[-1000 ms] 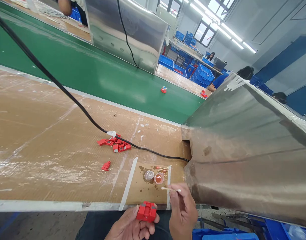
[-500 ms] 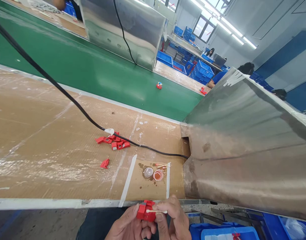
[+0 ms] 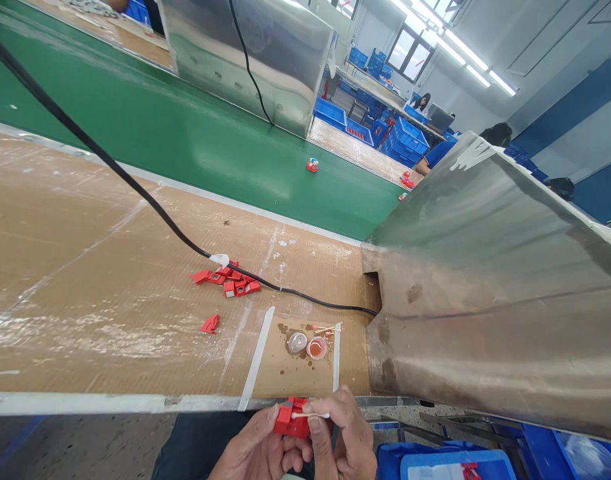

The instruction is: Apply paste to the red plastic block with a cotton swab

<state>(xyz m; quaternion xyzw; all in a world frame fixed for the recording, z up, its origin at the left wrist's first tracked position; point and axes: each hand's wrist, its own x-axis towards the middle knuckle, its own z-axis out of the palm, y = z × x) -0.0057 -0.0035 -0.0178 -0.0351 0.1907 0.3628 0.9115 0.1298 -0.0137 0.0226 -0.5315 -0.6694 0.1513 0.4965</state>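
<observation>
My left hand (image 3: 258, 453) holds a small red plastic part (image 3: 291, 420) just below the near edge of the workbench (image 3: 85, 280). My right hand (image 3: 342, 440) pinches a cotton swab (image 3: 310, 415) and lays its tip against the top of that red part. Straight ahead on the bench sit two small round cups, one clear (image 3: 297, 342) and one with orange liquid (image 3: 316, 348), with spare swabs (image 3: 325, 329) behind them. A heap of loose red parts (image 3: 228, 280) lies farther out, and a single red part (image 3: 210, 324) lies to its left.
A black cable (image 3: 135, 190) crosses the bench into a large metal cover (image 3: 485, 287) at my right. A green conveyor belt (image 3: 185, 140) behind carries a small red toy (image 3: 312, 165). Blue bins (image 3: 450, 463) stand below right. Other people sit at far benches.
My right hand brought the swab down from near the cups to the red part in my left hand, and now holds it there. The toy on the belt drifted left.
</observation>
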